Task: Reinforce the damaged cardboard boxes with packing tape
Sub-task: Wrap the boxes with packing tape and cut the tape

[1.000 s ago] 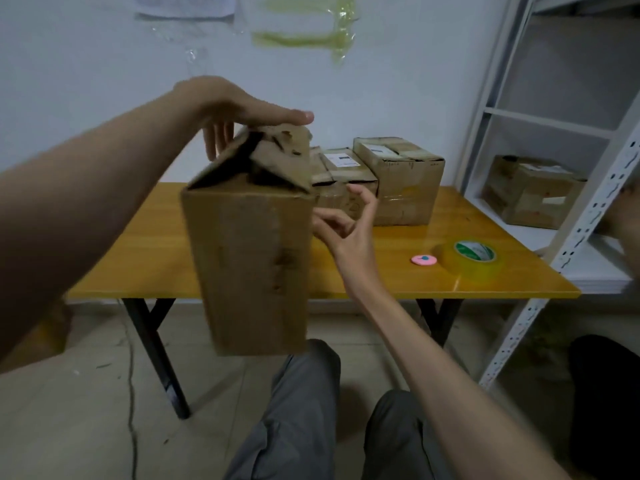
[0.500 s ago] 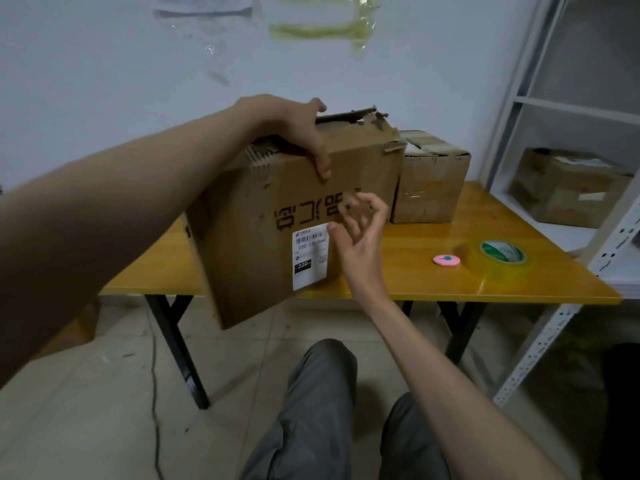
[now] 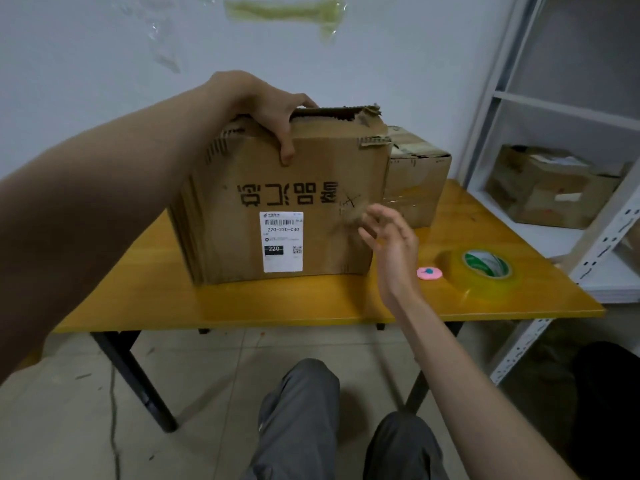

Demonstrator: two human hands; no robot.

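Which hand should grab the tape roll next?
Right. The right hand is free and open, beside the tape roll on the table. The left hand grips the top edge of the big box, steadying it.

The white label (image 3: 281, 241) on the cardboard box (image 3: 322, 202) reads "220-220-C40" and "220"
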